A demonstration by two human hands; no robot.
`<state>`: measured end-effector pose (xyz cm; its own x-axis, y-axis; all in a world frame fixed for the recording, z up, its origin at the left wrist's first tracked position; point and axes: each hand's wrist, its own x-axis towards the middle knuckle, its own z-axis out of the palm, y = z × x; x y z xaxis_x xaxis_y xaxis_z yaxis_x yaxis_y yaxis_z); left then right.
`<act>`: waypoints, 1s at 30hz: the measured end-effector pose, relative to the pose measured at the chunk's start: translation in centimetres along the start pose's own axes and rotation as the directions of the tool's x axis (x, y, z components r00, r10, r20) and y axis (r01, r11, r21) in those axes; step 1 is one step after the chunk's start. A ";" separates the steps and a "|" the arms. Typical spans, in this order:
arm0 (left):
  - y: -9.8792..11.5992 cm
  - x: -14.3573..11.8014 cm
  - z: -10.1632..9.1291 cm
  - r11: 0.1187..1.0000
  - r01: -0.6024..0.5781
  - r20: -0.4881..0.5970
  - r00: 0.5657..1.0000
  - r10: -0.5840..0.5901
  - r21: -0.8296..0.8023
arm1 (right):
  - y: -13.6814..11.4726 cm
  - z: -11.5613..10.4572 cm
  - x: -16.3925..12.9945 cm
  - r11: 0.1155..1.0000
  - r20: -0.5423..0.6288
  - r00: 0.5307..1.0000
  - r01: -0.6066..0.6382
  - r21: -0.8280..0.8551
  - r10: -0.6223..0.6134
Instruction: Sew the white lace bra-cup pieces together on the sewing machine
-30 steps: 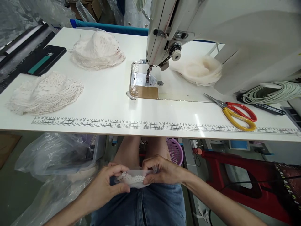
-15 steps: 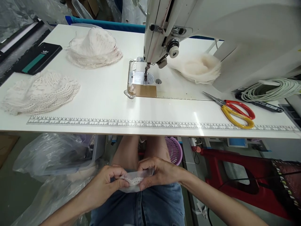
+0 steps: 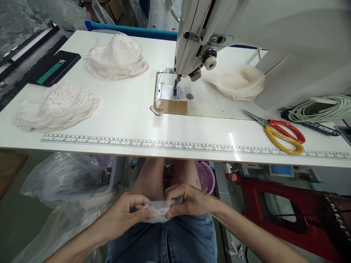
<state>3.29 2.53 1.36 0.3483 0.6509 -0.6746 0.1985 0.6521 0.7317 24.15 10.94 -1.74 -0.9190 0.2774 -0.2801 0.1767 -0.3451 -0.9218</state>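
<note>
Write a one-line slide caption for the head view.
Both hands pinch a small lace piece over the lap, below a sewing machine table.

White sewing table, red stool

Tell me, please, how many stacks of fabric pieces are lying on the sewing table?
3: a lace stack at the near left, a paler stack behind it, and a sheer stack under the machine's arm, which may hide more.
</note>
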 end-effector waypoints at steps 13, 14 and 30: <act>-0.8 -0.1 -0.2 0.972 -0.018 -0.143 0.988 0.053 0.235 | 0.5 -0.3 -0.1 1.000 -0.033 0.999 -0.012 0.000 0.012; -0.8 -0.1 -0.2 0.975 -0.024 -0.142 0.988 0.057 0.223 | 0.5 -0.4 -0.1 1.000 -0.033 0.999 -0.009 -0.006 0.009; -0.2 -0.1 0.1 0.993 -0.021 -0.080 0.997 0.012 -0.115 | 0.5 -0.4 -0.4 1.000 -0.015 1.000 -0.017 -0.009 0.017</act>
<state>3.30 2.27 1.25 0.2762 0.6874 -0.6717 0.0846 0.6788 0.7294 24.77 11.05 -2.18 -0.9103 0.2852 -0.2999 0.1956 -0.3419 -0.9192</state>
